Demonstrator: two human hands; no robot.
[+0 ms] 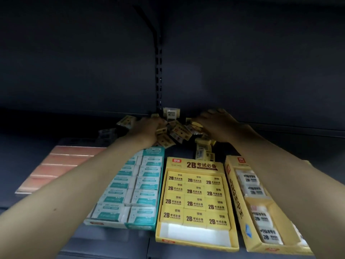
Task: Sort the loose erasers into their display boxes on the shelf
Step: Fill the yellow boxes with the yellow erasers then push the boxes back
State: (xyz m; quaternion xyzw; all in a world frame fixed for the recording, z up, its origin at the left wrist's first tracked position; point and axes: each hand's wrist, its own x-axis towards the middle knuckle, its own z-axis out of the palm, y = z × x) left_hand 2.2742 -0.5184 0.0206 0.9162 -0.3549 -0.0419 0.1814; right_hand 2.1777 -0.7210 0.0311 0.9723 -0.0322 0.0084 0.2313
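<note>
A heap of loose erasers (179,131), mostly yellow-wrapped, lies at the back of the shelf. My left hand (147,130) reaches into its left side, fingers curled over several yellow erasers. My right hand (216,124) lies on the heap's right side, fingers bent down among the erasers. In front stand three display boxes: a teal-and-white box (158,219) full of erasers, a yellow 2B box (194,240) with an unfilled front row, and a yellow box (237,199) holding white erasers at the right.
A pink flat pack (56,167) lies left of the teal box. More loose erasers (204,152) are strewn behind the yellow 2B box, and dark ones (108,133) lie at the far left. The dark back panel and slotted upright (159,71) close the shelf behind.
</note>
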